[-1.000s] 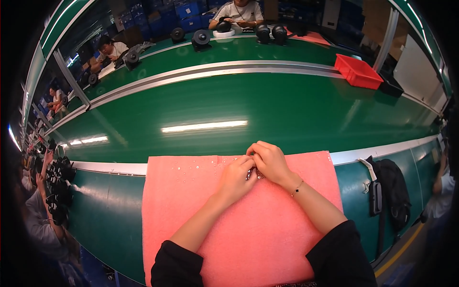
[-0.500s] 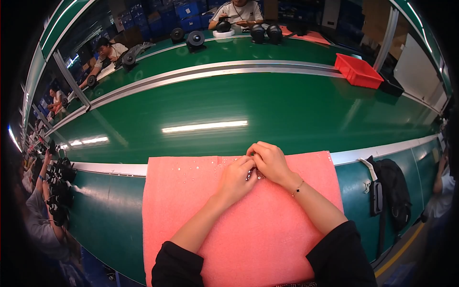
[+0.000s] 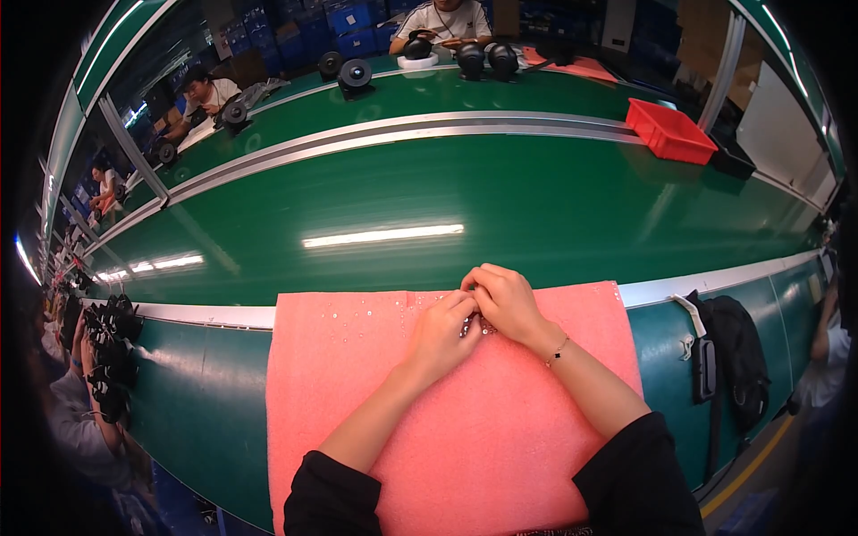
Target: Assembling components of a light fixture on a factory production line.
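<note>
A pink foam sheet [image 3: 429, 429] lies in front of me, and several tiny shiny metal pieces [image 3: 347, 314] are scattered along its far left part. My left hand [image 3: 442, 332] is closed in a pinch over the sheet's far edge, its fingertips meeting those of my right hand [image 3: 505, 302]. The right hand's fingers are curled and pressed together too. Whatever sits between the fingertips is hidden or too small to name. More shiny pieces show just under and between the hands.
Beyond the sheet runs a green belt [image 3: 536, 196]; a red bin [image 3: 670, 132] stands at its far right. Black round devices [image 3: 355, 76] line the farther belt, where a person sits. A black bag [image 3: 737, 357] lies at right, and black parts [image 3: 109, 357] are piled at left.
The black round devices on the far belt have shifted to the left. At the left, a co-worker's arm has moved lower. My hands look the same.
</note>
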Motion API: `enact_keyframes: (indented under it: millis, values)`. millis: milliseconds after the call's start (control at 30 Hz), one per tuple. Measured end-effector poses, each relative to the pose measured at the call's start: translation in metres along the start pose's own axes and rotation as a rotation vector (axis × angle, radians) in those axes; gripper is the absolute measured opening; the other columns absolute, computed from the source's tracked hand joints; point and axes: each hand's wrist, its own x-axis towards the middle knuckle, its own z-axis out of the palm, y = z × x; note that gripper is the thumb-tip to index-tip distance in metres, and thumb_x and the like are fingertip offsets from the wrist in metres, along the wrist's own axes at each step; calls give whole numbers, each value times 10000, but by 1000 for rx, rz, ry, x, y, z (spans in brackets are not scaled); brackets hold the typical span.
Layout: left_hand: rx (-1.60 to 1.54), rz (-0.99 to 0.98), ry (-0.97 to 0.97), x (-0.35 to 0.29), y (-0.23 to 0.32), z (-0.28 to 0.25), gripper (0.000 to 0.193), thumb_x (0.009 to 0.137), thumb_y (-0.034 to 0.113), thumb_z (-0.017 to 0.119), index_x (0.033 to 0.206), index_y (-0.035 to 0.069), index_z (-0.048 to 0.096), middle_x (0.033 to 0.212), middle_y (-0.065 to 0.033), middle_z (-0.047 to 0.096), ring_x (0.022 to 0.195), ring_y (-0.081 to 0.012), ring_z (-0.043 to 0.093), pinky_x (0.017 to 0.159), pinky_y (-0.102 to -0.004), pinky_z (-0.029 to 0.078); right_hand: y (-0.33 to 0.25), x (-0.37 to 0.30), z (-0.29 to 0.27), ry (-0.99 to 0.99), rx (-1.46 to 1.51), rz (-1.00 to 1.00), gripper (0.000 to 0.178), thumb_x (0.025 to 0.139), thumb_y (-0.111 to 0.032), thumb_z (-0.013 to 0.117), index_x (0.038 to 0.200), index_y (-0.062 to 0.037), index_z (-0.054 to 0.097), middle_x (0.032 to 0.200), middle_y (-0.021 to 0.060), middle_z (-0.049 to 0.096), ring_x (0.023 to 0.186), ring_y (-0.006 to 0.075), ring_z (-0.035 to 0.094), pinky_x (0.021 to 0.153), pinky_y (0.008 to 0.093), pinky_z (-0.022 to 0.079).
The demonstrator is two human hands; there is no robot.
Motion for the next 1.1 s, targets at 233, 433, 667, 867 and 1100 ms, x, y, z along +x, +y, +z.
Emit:
enact_keyframes:
  millis: [233,433,667,867,1100]
  values:
    - [-1,-11,-4,0,0,0,144,741,16,609,883,-4,594,929,-137,604,821,-332,603,694,-410,501,-1,0,-1,-3,6,5,137,802,-23,485,811,-24,622,709,115,561,633,277,564,567,389,446]
    - [-3,-1,0,0,0,0,145,739,12,603,883,-4,595,936,-138,608,824,-335,605,695,-413,504,-1,0,-1,-11,6,3,139,804,-25,482,815,-24,621,711,117,558,635,279,563,571,391,447]
    - [22,39,37,-1,-2,2,105,763,5,607,867,-7,603,892,-121,610,749,-283,615,653,-358,509,-1,-1,0,-5,2,-2,137,801,-26,484,814,-25,621,712,119,557,639,281,564,573,392,447]
    - [11,35,31,0,-3,4,111,760,7,609,870,-7,603,894,-122,612,746,-289,614,649,-361,507,3,-1,0,-4,3,-1,137,797,-21,486,809,-25,622,708,120,557,636,278,564,569,391,446]
    - [26,47,41,0,-3,1,104,760,7,610,863,-6,602,883,-120,610,741,-288,613,645,-362,505,0,1,0,-2,14,-2,143,796,-16,477,808,-23,620,708,120,559,622,273,562,563,387,445]
